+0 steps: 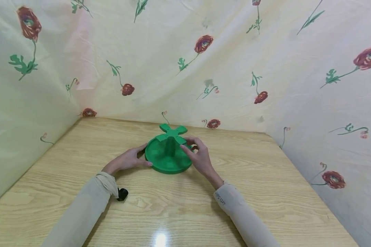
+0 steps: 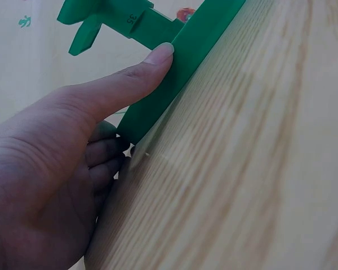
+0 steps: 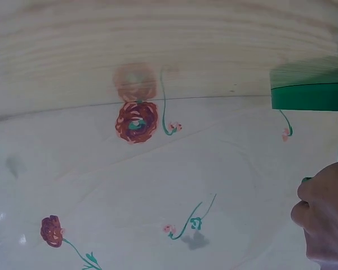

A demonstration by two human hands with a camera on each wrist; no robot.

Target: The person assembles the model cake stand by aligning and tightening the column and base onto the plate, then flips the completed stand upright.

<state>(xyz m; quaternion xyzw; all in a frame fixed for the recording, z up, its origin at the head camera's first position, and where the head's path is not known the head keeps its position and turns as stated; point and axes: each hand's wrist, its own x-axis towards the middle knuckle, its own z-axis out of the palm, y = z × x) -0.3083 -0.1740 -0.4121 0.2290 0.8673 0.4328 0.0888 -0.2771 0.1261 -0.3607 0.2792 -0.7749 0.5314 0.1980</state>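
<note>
A green stand with a round, rimmed base (image 1: 170, 171), a central post (image 1: 170, 147) and a cross-shaped top (image 1: 172, 132) is upright on the table. Numbers mark the cross; one arm (image 2: 129, 18) reads 35 in the left wrist view. My left hand (image 1: 128, 159) holds the left side of the base, thumb (image 2: 158, 55) against the rim and fingers curled behind it. On the right, my right hand (image 1: 201, 156) pinches the near right arm of the cross between thumb and fingers. Its curled knuckles show at the edge of the right wrist view, fingertips hidden.
The stand is on a light wood-grain table (image 1: 244, 178). A floral sheet (image 1: 160, 68) rises behind the table and along both sides. A small black piece (image 1: 122, 194) shows beside my left cuff.
</note>
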